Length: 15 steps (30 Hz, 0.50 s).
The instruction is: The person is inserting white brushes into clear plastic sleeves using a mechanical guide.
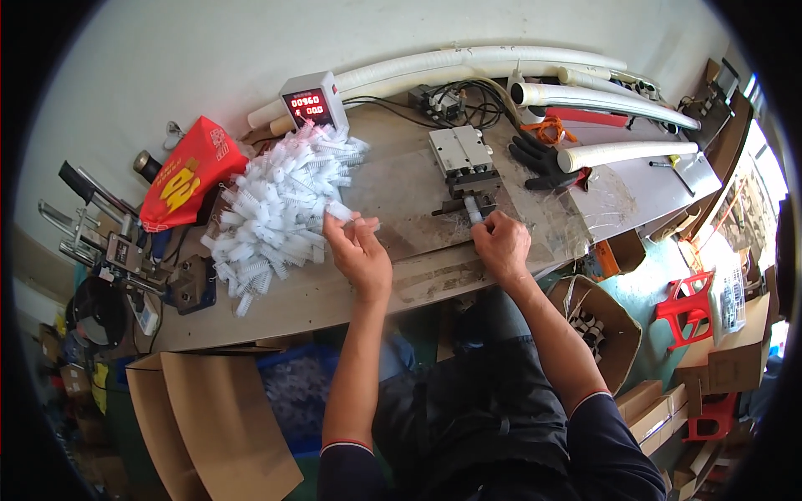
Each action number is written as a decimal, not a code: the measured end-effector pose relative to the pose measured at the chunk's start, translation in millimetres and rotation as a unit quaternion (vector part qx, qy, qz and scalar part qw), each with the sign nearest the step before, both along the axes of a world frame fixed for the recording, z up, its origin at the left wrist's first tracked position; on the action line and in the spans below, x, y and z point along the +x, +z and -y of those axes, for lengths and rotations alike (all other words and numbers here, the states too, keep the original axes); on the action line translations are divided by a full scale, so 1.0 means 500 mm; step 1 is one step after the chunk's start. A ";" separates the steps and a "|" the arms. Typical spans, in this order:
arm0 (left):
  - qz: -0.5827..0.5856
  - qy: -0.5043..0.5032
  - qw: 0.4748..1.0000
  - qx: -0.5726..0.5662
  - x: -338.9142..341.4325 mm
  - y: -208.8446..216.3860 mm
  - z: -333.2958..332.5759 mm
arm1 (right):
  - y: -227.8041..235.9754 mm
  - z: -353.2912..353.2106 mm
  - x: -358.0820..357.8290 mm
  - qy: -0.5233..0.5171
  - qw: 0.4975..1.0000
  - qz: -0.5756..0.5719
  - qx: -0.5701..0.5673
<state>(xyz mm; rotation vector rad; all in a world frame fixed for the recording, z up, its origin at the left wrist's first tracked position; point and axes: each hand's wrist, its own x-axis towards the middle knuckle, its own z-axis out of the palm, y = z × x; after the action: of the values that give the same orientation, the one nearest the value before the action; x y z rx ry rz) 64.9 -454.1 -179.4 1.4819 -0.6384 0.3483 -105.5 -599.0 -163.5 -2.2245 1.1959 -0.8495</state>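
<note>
Steadiness is, in my judgement, the main need at this step. The right hand is at the near end of a short white piece, whose other end meets the metal fixture. This fixture stands right of the middle of the surface, a little inside its front edge. It would be good to keep the piece straight to the fixture, to press only lightly, since it seems to be thin plastic, and to leave the fingertips clear of the metal parts.

As for the grip, the right one is closed: thumb and forefinger are pinched on the piece, and the other fingers are folded into the palm. The left hand is about half open, with curled fingers, beside the heap of white pieces, which covers the left part of the surface and reaches near its front edge. One loose piece is at these fingertips, but whether they hold it firmly or only touch it, I cannot tell.
</note>
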 end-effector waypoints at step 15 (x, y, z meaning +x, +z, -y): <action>-0.014 -0.047 0.998 0.039 -0.017 0.004 -0.004 | -0.002 -0.003 0.007 -0.035 0.998 0.016 0.039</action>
<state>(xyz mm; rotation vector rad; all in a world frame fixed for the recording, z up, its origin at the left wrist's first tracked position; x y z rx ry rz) 56.5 -452.0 -177.2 1.5233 -0.7036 0.2332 -101.9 -597.3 -164.7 -2.1104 1.2767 -0.8476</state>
